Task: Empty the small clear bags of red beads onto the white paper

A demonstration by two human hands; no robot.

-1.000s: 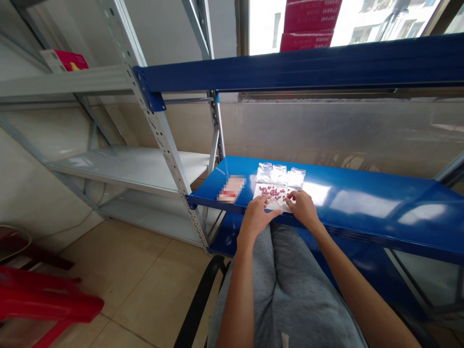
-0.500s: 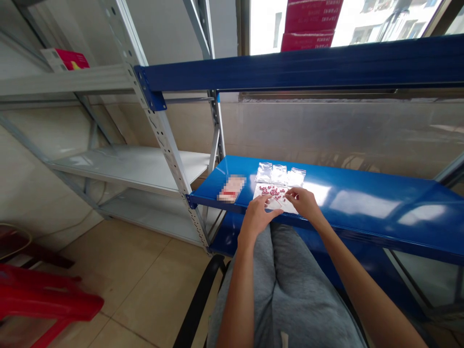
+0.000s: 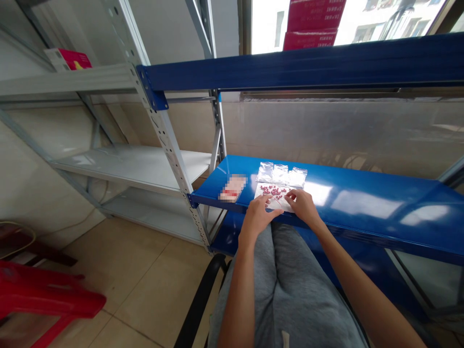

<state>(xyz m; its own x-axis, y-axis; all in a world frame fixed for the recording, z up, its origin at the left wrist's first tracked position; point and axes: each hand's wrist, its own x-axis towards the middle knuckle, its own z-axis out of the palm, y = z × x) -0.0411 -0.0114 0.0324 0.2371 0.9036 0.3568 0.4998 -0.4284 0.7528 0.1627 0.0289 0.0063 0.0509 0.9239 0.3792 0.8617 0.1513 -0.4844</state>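
Observation:
Several small red beads (image 3: 274, 191) lie scattered on a white sheet (image 3: 261, 190) on the blue shelf (image 3: 362, 203). My left hand (image 3: 256, 216) rests at the sheet's near edge, its fingers curled down onto a small clear bag (image 3: 275, 204). My right hand (image 3: 303, 207) sits at the sheet's right side, fingertips pinched together among the beads. Three small clear bags (image 3: 281, 173) lie in a row just behind the sheet.
A blurred pinkish packet (image 3: 232, 188) lies left of the sheet. A grey metal rack (image 3: 134, 166) stands to the left, a pink box (image 3: 70, 59) on its upper shelf. Red plastic furniture (image 3: 43, 295) is on the floor at left. My grey-trousered legs (image 3: 290, 299) are below.
My right hand edged slightly right and back over the beads; the left hand stayed at the sheet's near edge. The view drifted a little.

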